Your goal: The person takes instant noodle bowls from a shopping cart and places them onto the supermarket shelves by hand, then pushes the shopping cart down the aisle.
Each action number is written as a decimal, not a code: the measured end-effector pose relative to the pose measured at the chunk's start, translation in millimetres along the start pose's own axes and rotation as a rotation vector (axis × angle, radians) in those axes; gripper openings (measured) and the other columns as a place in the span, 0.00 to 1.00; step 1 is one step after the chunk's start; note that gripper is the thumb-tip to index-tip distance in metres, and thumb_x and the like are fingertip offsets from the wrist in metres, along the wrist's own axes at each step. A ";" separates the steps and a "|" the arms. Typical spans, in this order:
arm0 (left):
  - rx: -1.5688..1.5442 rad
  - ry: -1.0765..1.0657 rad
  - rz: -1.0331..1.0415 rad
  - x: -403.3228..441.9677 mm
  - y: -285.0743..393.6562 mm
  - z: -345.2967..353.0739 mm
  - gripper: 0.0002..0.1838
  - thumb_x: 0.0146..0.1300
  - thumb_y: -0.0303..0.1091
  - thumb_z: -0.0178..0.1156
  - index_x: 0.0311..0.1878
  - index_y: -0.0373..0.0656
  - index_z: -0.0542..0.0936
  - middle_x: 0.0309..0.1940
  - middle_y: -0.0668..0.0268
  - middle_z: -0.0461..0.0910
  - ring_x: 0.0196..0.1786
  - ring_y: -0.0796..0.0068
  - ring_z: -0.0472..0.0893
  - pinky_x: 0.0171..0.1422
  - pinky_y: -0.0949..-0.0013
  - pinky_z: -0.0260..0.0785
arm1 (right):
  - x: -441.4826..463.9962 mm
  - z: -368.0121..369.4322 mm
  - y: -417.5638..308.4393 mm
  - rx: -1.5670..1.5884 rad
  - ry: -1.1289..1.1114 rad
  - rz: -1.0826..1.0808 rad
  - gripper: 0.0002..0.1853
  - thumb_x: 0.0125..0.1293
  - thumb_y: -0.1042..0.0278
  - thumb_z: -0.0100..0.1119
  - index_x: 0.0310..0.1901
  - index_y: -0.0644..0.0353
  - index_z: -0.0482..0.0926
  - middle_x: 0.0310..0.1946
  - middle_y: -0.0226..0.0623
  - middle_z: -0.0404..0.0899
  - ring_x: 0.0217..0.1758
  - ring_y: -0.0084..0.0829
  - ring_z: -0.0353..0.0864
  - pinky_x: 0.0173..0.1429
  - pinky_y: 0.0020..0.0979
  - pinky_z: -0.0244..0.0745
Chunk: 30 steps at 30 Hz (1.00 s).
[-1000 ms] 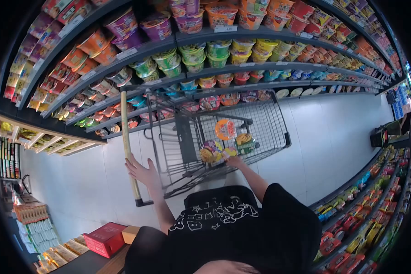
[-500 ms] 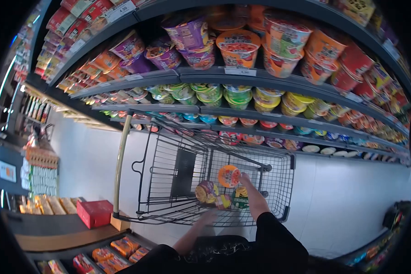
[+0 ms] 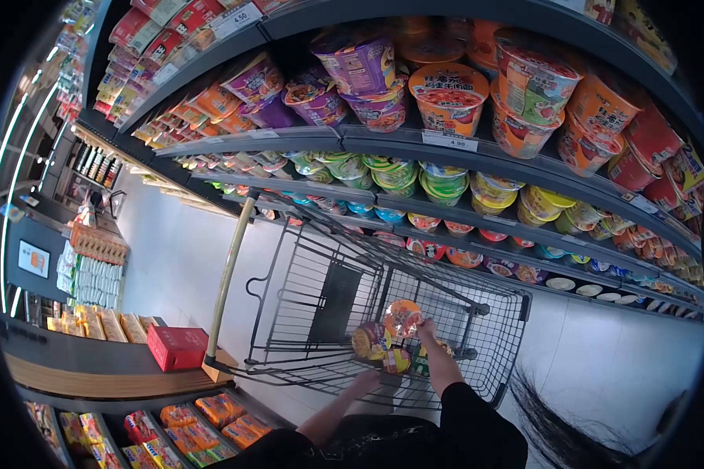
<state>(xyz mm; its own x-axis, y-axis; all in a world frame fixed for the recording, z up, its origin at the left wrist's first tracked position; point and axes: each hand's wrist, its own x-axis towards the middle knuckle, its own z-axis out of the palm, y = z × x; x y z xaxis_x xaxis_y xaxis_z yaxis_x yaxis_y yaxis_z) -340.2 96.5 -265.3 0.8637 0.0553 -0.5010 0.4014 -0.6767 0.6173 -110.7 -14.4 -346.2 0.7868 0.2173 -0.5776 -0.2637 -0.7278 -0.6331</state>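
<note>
In the head view, a wire shopping cart (image 3: 502, 375) stands in front of me. My right hand (image 3: 426, 331) reaches into its basket and grips an orange instant noodle cup (image 3: 403, 316) at the side. Just left of that cup lies a purple and yellow noodle cup (image 3: 368, 341). A yellow packet (image 3: 396, 360) and a dark green package (image 3: 421, 362), partly behind my right forearm, sit below it. My left hand (image 3: 364, 383) is by the cart's near side rim; its fingers are too small and blurred to make out.
Shelves of noodle cups (image 3: 449, 98) rise beyond the cart. The cart's handle (image 3: 231, 273) is on its left end. A red box (image 3: 177, 347) rests on a counter at left, above bins of orange packets (image 3: 220, 406). Long dark hair (image 3: 563, 422) hangs at lower right.
The whole view has shifted, so shelves and cart appear lower and further right. The orange cup stays in my right hand, tilted differently. My left hand has moved slightly toward the cart's near rim.
</note>
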 end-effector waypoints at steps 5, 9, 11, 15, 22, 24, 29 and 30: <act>0.156 0.051 0.276 1.0 -10.1 2.4 0.13 0.50 0.35 0.51 0.38 0.38 0.73 0.32 0.54 0.75 0.38 0.57 0.75 0.43 0.61 0.66 | 29.5 40.4 9.3 -0.043 0.261 0.046 0.13 0.47 0.60 0.59 0.28 0.61 0.72 0.24 0.40 0.75 0.34 0.38 0.77 0.36 0.38 0.71; 0.034 -0.018 0.036 -8.6 -4.2 -7.2 0.15 0.48 0.34 0.53 0.40 0.38 0.74 0.31 0.55 0.75 0.40 0.60 0.75 0.44 0.64 0.65 | 26.4 45.2 24.9 0.200 0.063 -0.137 0.11 0.51 0.61 0.55 0.32 0.59 0.73 0.24 0.40 0.76 0.34 0.38 0.77 0.34 0.38 0.71; 0.003 -0.132 -0.071 -6.3 -3.9 -12.7 0.18 0.49 0.34 0.54 0.45 0.39 0.71 0.39 0.53 0.73 0.46 0.59 0.72 0.49 0.62 0.63 | -3.1 2.3 -6.6 -0.141 0.178 -0.286 0.08 0.55 0.64 0.51 0.34 0.57 0.73 0.22 0.37 0.76 0.28 0.34 0.78 0.29 0.35 0.72; -0.126 0.409 0.317 5.5 21.8 -42.9 0.38 0.42 0.32 0.61 0.58 0.39 0.54 0.56 0.47 0.56 0.59 0.50 0.57 0.60 0.58 0.51 | -53.6 -50.4 -12.8 0.472 -0.039 -0.128 0.08 0.57 0.69 0.50 0.35 0.64 0.73 0.16 0.35 0.75 0.17 0.26 0.76 0.21 0.26 0.71; -0.043 0.198 0.369 6.6 164.3 -153.4 0.61 0.25 0.39 0.73 0.62 0.39 0.42 0.60 0.47 0.48 0.63 0.49 0.48 0.65 0.58 0.44 | -194.6 -162.4 -48.9 0.853 -0.197 -0.133 0.10 0.58 0.67 0.51 0.37 0.66 0.71 0.18 0.33 0.74 0.18 0.24 0.74 0.24 0.24 0.72; -0.114 0.158 0.469 -0.9 197.7 -171.7 0.62 0.24 0.40 0.73 0.62 0.39 0.42 0.60 0.48 0.48 0.63 0.50 0.49 0.65 0.58 0.45 | -223.9 -179.5 -63.4 0.867 -0.262 -0.130 0.13 0.60 0.65 0.49 0.40 0.66 0.69 0.20 0.33 0.73 0.19 0.24 0.74 0.26 0.23 0.72; -0.547 0.163 0.760 13.2 238.4 -183.8 0.62 0.25 0.38 0.74 0.62 0.40 0.42 0.58 0.54 0.54 0.61 0.62 0.59 0.62 0.64 0.53 | -272.2 -218.8 -98.4 0.973 -0.160 -0.250 0.18 0.63 0.59 0.44 0.48 0.66 0.65 0.23 0.37 0.74 0.24 0.26 0.76 0.30 0.25 0.72; -0.692 0.278 0.783 19.3 244.9 -181.1 0.61 0.27 0.37 0.74 0.63 0.42 0.40 0.57 0.56 0.57 0.60 0.66 0.61 0.61 0.64 0.55 | -274.8 -222.0 -100.4 1.085 -0.215 -0.288 0.20 0.64 0.57 0.41 0.51 0.64 0.63 0.25 0.39 0.75 0.29 0.28 0.76 0.33 0.26 0.72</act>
<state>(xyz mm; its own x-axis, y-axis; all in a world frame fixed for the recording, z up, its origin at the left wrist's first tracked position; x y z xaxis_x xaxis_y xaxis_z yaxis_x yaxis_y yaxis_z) -170.0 64.8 -14.0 0.9591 0.0116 0.2829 -0.2823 -0.0398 0.9585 -176.6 -145.5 -9.5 0.8119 0.4679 -0.3490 -0.5142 0.2901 -0.8071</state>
